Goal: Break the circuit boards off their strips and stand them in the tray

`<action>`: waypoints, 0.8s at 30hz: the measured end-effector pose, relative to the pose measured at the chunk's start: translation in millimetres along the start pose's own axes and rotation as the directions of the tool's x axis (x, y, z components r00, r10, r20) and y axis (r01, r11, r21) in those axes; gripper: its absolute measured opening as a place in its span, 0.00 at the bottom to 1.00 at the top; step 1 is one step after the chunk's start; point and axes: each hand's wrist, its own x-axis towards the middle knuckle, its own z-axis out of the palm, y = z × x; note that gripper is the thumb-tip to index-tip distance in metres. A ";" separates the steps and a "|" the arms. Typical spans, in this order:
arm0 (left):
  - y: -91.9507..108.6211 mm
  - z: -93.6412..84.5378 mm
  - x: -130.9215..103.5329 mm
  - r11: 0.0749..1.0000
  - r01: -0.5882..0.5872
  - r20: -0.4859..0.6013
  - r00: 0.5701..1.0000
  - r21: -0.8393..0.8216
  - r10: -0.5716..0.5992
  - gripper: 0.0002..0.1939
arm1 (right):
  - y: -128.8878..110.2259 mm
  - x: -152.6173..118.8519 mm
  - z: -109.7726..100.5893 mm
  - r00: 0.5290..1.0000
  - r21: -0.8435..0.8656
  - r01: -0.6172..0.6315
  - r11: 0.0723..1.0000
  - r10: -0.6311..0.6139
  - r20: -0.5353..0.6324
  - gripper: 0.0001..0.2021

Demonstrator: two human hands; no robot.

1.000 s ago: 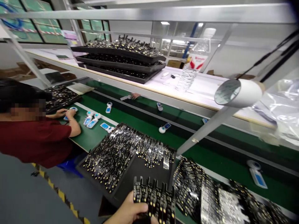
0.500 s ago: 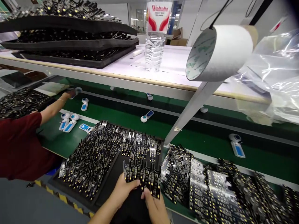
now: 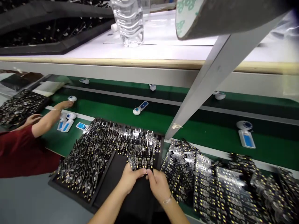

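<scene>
Both my hands grip a small black circuit board panel (image 3: 141, 160) with yellow dots along its lower edge. My left hand (image 3: 131, 178) pinches its lower left part, thumb pointing inward. At the lower right edge, my right hand (image 3: 158, 184) is closed, its thumb nearly touching the left one. The panel is held over a black foam tray (image 3: 116, 182), just in front of rows of similar boards (image 3: 130, 140) standing at the tray's far end. Many more upright boards (image 3: 86, 155) fill the tray's left part.
Stacked circuit board panels (image 3: 210, 186) lie to the right. A slanted metal post (image 3: 198, 96) rises to a shelf (image 3: 158, 63) bearing a water bottle (image 3: 130, 23). White-and-blue handheld devices (image 3: 245, 134) rest on a green belt (image 3: 112, 107). At left, a co-worker's hand (image 3: 66, 105) touches one.
The view has tipped downward. My hands have come together, and the panel between them looks narrower and sits closer to the standing rows. The co-worker's hand shows at a white device.
</scene>
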 end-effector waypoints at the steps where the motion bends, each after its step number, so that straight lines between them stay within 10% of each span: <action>1: -1.4 2.0 4.7 0.997 -0.023 -0.051 0.998 0.074 0.027 0.18 | -0.6 2.6 1.9 1.000 -0.136 -0.001 0.991 -0.002 -0.023 0.26; 6: 2.4 10.5 27.5 0.905 -0.100 -0.099 0.983 0.413 0.154 0.17 | 3.5 22.4 2.8 0.988 -0.361 -0.154 0.920 0.137 -0.071 0.28; 12: 29.7 -4.4 33.7 0.893 0.074 -0.007 0.997 0.444 -0.079 0.23 | 22.8 32.3 -45.1 0.956 -0.424 -0.293 0.857 0.255 -0.146 0.29; 17: 36.5 -43.5 4.2 0.874 0.025 -0.131 0.990 0.486 0.045 0.30 | 54.7 19.9 -88.4 0.867 -0.669 -0.423 0.611 0.059 -0.495 0.38; 24: -0.9 -94.6 -62.9 0.900 -0.011 -0.021 1.000 0.436 0.022 0.31 | 89.8 29.5 -85.8 0.891 -0.697 -0.381 0.607 0.041 -0.451 0.31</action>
